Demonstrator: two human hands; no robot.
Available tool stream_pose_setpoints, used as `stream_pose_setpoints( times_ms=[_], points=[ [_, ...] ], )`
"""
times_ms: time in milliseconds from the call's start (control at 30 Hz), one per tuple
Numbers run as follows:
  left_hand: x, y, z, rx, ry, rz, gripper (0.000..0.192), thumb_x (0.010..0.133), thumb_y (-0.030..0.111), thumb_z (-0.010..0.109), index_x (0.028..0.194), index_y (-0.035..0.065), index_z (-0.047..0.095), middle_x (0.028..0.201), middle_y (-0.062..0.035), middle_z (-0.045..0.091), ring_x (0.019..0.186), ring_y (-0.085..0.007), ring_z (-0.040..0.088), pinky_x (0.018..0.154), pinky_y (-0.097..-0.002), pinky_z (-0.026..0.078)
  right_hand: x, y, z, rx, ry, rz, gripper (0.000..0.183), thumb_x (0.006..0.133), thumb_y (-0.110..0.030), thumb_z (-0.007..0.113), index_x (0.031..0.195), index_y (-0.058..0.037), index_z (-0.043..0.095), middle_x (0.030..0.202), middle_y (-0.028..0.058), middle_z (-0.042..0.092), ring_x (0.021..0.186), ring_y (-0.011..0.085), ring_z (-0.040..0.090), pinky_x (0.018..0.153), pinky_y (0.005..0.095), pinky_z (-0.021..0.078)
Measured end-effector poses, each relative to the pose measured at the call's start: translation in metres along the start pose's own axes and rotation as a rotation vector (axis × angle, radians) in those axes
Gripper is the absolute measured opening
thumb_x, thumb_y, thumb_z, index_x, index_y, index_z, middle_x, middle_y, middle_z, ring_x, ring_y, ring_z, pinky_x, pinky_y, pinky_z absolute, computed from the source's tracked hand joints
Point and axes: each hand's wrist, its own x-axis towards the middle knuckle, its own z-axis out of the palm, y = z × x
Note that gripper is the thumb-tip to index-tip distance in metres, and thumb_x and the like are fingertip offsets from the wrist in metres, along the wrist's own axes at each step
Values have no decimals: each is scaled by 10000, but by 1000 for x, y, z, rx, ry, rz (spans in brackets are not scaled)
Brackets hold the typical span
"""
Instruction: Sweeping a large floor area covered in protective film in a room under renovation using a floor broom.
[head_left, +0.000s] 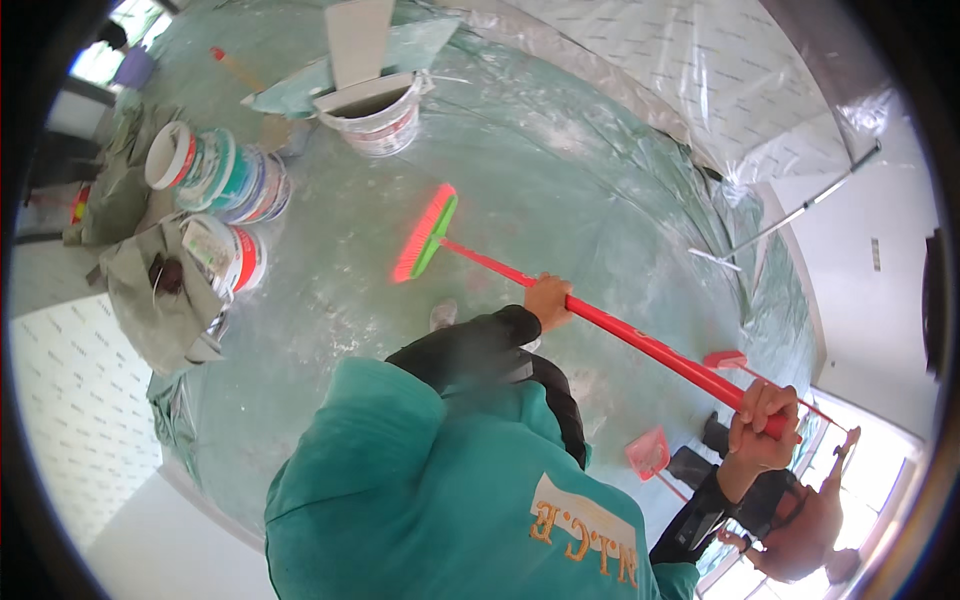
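Note:
A long red broom handle (652, 347) runs diagonally across the view. My left hand (550, 300) is closed around its middle, and my right hand (761, 427) grips it near the top end. At the far end, the broom head (426, 234), with pink-red bristles and a green block, rests against the green floor covering (337, 247), which has whitish dust and marks on it. The tip of a shoe (443, 313) shows just below the broom head, on the same covering.
Stacked plastic buckets (232, 176) and a white bucket (244, 255) stand left. Ahead is a bucket with boards (375, 120). A pole tool (795, 214) leans at right. Lower right, another person (802, 525) holds a broom and a red dustpan (649, 452).

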Motion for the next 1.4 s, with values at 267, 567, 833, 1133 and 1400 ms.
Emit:
stream_pose_setpoints(
  times_ms=[267, 567, 833, 1133, 1400],
  points=[
    [28, 60, 52, -125, -26, 154, 276, 639, 256, 585, 531, 62, 419, 570, -97, 468, 634, -302, 444, 519, -395, 341, -32, -46, 4, -227, 178, -63, 340, 781, -308, 411, 690, 18, 379, 515, 77, 343, 526, 152, 346, 237, 168, 270],
    [16, 115, 27, -149, -335, 258, 152, 572, 165, 564, 624, 65, 461, 675, -81, 494, 734, -274, 464, 577, -388, 390, -62, -89, 22, -309, 240, -139, 420, 717, -422, 506, 623, -39, 364, 476, 35, 333, 484, 149, 370, 309, 181, 312],
    [-39, 60, -30, -70, -288, 72, 147, 576, 154, 542, 653, 57, 462, 683, -96, 490, 730, -272, 465, 575, -385, 388, -55, -55, 8, -86, 48, -18, 469, 726, -443, 480, 655, 9, 382, 497, 73, 375, 511, 173, 396, 268, 205, 368],
    [-138, -35, -92, 52, 311, -398, 219, 649, 226, 559, 606, 39, 455, 641, -124, 479, 682, -309, 453, 584, -383, 367, 65, 64, 58, 217, -533, 326, 418, 674, -382, 573, 662, 16, 445, 490, 55, 401, 495, 159, 399, 311, 196, 357],
    [-312, -112, -112, 193, 619, -899, 292, 658, 227, 580, 518, 21, 429, 572, -165, 459, 595, -342, 444, 539, -406, 339, 57, 192, 183, 114, -987, 858, 104, 650, -5, 538, 739, -7, 485, 748, 136, 521, 585, 160, 501, 531, 231, 414]
  ],
)
